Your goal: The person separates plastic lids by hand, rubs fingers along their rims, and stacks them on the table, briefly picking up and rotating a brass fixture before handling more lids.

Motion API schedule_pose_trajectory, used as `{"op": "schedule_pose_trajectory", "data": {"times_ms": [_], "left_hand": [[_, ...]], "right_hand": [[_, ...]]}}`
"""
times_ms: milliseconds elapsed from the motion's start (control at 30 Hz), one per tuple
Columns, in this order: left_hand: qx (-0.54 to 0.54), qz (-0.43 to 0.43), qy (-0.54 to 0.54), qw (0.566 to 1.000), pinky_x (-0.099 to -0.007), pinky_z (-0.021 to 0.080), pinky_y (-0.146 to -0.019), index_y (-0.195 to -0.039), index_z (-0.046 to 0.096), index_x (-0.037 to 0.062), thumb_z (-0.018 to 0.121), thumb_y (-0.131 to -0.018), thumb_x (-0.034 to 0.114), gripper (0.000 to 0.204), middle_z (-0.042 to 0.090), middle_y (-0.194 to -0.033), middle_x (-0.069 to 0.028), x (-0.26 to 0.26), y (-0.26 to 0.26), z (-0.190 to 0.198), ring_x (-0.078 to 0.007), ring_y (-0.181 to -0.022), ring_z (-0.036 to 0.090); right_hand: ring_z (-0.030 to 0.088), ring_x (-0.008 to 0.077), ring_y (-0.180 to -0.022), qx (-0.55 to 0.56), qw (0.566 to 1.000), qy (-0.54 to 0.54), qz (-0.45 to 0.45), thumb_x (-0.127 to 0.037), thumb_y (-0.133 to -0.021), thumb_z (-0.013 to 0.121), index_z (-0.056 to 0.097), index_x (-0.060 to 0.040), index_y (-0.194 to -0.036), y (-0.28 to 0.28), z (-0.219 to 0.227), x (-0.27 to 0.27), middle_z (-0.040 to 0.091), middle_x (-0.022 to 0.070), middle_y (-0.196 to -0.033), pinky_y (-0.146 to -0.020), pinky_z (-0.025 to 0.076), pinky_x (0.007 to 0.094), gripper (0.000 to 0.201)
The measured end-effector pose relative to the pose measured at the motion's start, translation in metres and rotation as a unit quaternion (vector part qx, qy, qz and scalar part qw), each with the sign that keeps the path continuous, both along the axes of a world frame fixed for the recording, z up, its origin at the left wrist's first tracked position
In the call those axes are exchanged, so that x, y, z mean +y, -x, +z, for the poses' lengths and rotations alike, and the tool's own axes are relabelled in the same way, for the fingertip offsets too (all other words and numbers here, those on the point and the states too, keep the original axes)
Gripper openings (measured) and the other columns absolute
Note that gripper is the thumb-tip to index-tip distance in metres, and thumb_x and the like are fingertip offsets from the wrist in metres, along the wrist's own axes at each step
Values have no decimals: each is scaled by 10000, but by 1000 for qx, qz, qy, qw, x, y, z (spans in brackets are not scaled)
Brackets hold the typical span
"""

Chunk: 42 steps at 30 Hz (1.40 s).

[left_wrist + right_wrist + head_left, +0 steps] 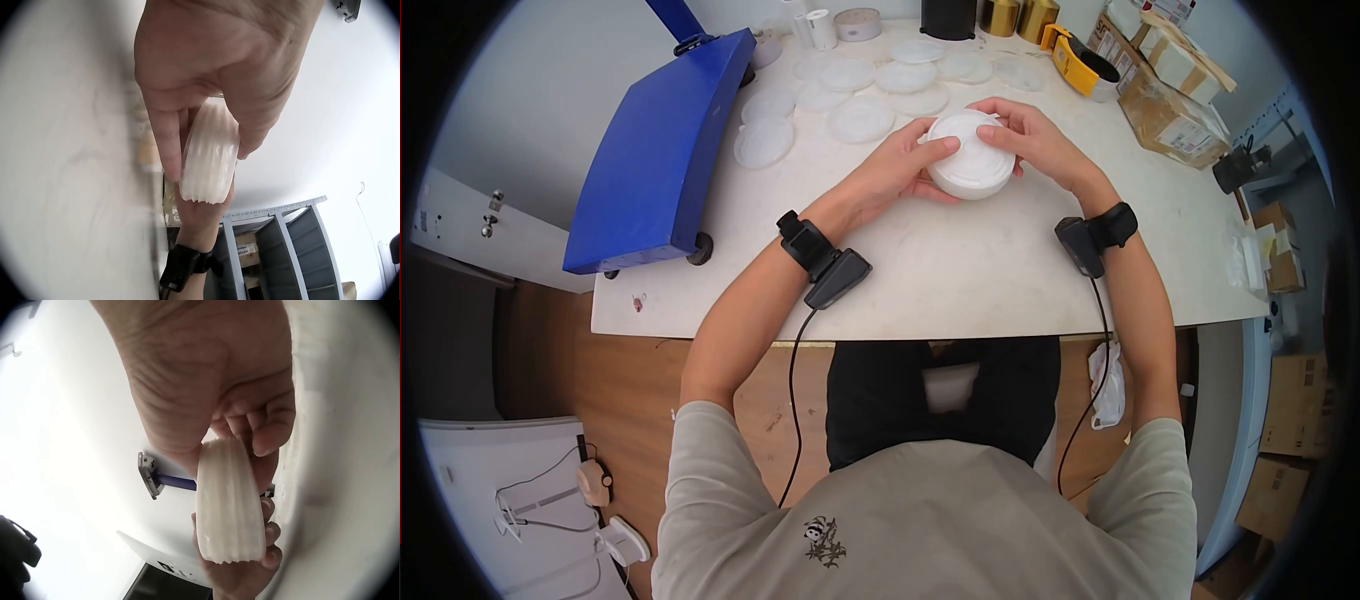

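Note:
Both hands hold a stack of round white plastic lids (971, 165) just above the table in the head view. My left hand (892, 170) grips its left side, thumb laid over the top. On the opposite side my right hand (1040, 145) has its thumb on the top face and fingers around the rim. The left wrist view shows the stack's ridged edge (211, 156) between thumb and fingers. From the right wrist, the lids (229, 503) appear edge-on as packed layers, with the left hand's fingertips (272, 532) beneath them.
Several loose translucent lids (861, 120) lie spread across the back of the white table (960, 280). A blue platform scale (665, 150) stands at the left. Taped cardboard boxes (1170, 115) and a yellow tape dispenser (1080, 65) sit at the back right, near gold rolls (1000, 17).

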State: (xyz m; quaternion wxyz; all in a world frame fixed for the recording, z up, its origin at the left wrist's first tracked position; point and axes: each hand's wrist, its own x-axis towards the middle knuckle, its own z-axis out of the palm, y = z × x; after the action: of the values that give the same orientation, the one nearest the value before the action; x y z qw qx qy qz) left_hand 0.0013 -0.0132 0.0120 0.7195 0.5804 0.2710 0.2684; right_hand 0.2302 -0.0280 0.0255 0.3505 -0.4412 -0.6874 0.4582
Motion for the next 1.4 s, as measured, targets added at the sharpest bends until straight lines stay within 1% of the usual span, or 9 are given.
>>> {"op": "schedule_pose_trajectory", "data": {"times_ms": [167,633,733,833,900,1100,1233,1333,1400], "left_hand": [[-70,14,41,997,-357,586,-854,-1401,379,11,514,-995,390,572,568,-1270,-132,9,2,-7,-205,-1119,611],[73,-82,-10,994,-290,602,-792,-1345,460,4,640,-943,318,541,629,-1161,-93,1,2,-5,-155,-1005,655],[65,-98,-17,993,-280,598,-796,-1325,484,3,630,-949,329,518,642,-1131,-84,0,1,-6,-145,-998,654],[66,-91,-15,994,-275,595,-800,-1319,488,3,607,-963,339,504,641,-1137,-83,-1,2,-4,-143,-990,656],[63,-88,-11,994,-277,595,-800,-1315,491,3,599,-967,345,500,642,-1135,-82,-1,1,-4,-143,-986,657],[57,-103,2,993,-265,590,-778,-1305,482,-21,590,-969,352,513,628,-1167,-116,1,1,-6,-150,-982,662],[72,-106,-32,991,-259,586,-776,-1275,510,-16,580,-973,370,496,635,-1150,-109,0,1,-7,-142,-959,666],[82,-103,-29,991,-278,582,-810,-1296,512,-3,537,-996,356,468,646,-1126,-84,0,1,-6,-139,-982,654],[77,-99,-13,992,-278,583,-808,-1293,514,-4,532,-999,347,458,646,-1126,-84,0,1,-5,-140,-982,654]], "right_hand": [[537,24,-640,-12,999,20,26,-380,-944,615,597,-72,-1213,-2,0,-1,620,-36,-779,-496,402,192,409],[568,60,-705,-27,1000,-2,-2,-363,-962,591,640,-66,-1140,-12,-9,12,631,-8,-832,-567,449,220,349],[599,99,-855,-109,992,1,-63,-319,-987,543,635,-85,-1159,-26,-9,18,661,20,-954,-696,486,258,305],[610,198,-976,-292,924,-211,-130,-330,-970,562,599,-53,-1214,-42,-27,28,649,99,-1109,-804,499,316,370],[495,338,-1263,-299,912,-244,-138,-338,-924,600,539,-3,-1293,-50,-34,32,531,201,-1358,-1065,391,398,502],[253,365,-1446,-395,870,-238,-173,-375,-931,590,402,-27,-1445,-68,-58,50,297,201,-1552,-1171,251,400,648],[262,381,-1440,-383,870,-246,-192,-394,-937,581,412,-20,-1433,-77,-63,60,338,219,-1526,-1164,261,399,644],[428,371,-1340,-362,864,-289,-197,-346,-933,589,495,-22,-1354,-82,-60,65,501,220,-1397,-1094,358,390,539],[577,337,-1157,-271,918,-183,-223,-288,-923,594,570,-27,-1236,-75,-40,55,631,188,-1207,-983,445,387,408]]}}
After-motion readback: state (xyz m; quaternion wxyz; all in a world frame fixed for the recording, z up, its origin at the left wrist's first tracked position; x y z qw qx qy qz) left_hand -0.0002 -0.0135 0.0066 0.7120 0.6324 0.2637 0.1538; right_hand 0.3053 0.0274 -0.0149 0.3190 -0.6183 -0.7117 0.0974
